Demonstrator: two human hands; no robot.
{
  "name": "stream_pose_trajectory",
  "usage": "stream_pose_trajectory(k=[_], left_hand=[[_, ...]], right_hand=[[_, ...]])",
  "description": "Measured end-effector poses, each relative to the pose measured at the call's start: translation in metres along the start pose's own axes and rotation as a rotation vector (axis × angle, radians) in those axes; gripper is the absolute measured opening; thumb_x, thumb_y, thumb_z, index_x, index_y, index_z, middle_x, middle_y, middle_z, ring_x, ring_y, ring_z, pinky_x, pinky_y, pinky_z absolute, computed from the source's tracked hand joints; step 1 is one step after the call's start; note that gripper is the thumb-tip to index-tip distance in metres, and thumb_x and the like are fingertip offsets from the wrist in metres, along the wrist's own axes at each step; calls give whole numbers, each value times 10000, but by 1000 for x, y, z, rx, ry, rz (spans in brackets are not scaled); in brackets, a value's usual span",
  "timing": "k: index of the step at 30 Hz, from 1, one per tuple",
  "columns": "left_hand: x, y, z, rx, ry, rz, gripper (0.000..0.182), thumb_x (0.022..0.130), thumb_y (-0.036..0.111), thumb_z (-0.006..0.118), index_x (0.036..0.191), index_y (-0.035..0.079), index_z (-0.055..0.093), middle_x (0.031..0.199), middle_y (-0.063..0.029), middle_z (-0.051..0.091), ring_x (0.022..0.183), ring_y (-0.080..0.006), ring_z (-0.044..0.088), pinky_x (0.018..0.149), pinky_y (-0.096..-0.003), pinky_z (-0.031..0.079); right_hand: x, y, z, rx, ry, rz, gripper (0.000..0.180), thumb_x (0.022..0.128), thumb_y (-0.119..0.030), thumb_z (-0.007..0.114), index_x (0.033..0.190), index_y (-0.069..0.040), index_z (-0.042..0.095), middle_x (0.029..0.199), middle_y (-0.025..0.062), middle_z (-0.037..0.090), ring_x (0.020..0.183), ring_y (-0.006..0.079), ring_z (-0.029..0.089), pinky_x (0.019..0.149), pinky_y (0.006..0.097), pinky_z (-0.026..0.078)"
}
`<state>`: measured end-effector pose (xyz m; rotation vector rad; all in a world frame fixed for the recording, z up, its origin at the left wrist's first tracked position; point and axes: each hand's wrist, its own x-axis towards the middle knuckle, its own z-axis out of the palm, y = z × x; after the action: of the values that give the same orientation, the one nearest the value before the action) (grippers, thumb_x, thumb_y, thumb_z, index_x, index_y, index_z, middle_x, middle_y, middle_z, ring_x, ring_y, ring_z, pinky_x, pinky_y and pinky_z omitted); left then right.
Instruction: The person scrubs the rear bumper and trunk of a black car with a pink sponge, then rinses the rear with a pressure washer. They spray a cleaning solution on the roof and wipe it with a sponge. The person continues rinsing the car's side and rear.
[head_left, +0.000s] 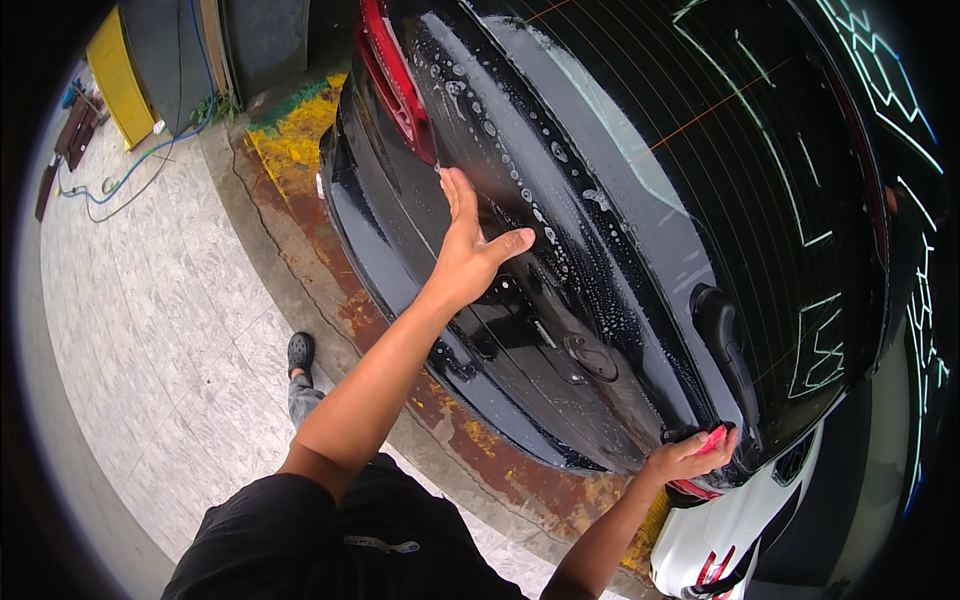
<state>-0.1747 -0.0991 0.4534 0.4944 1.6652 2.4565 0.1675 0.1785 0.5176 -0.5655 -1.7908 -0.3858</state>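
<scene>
The black car's tailgate (517, 150) lies before me, wet with suds and water beads. My left hand (480, 236) is at its left part, just under the tip of the red tail light (405, 97). The thumb is spread from the fingers, nothing is held, and I cannot tell whether the palm touches the paint. At the right end of the tailgate, my right hand (690, 456) grips a small pink pad (712, 439) against the bodywork, beside the other tail light (694, 491). Fingers partly hide the pad. An oval emblem (591, 358) sits between my hands.
The rear wiper (720, 330) rests on the rear window (765, 187), which reflects hexagonal lights. A white car (697, 540) stands close at the right. A blue hose (180, 135) runs over pale tiles (172, 285) near a yellow panel (120, 75). The rear bumper (375, 232) juts out below the tailgate.
</scene>
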Motion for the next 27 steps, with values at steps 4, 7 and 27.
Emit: stream_pose_trajectory(k=[4, 7, 27], left_hand=[[0, -1, -1, -45, -11, 8, 1272, 916, 263, 804, 1597, -64, -220, 1679, -296, -297, 1569, -301, -303, 1278, -439, -83], [0, 0, 0, -41, -1, -13, 1256, 910, 223, 792, 1598, -61, -220, 1681, -289, -300, 1569, -293, -305, 1279, -430, -79], [-1, -2, 2, -62, 16, 2, 1307, 886, 245, 823, 1606, -28, -232, 1690, -274, -293, 1571, -285, -302, 1276, -452, -66]], right_hand=[[0, 0, 0, -14, -1, -22, 503, 1094, -371, 503, 1251, 97, 597, 1418, 250, 598, 1287, 412, 570, 1097, 503, 420], [1, 0, 0, -7, -1, -20, 503, 1095, -371, 504, 1254, 97, 596, 1419, 251, 597, 1288, 412, 568, 1098, 503, 420], [0, 1, -1, -22, -16, -20, 469, 1099, -360, 493, 1240, 76, 590, 1435, 262, 579, 1316, 413, 552, 1115, 505, 408]])
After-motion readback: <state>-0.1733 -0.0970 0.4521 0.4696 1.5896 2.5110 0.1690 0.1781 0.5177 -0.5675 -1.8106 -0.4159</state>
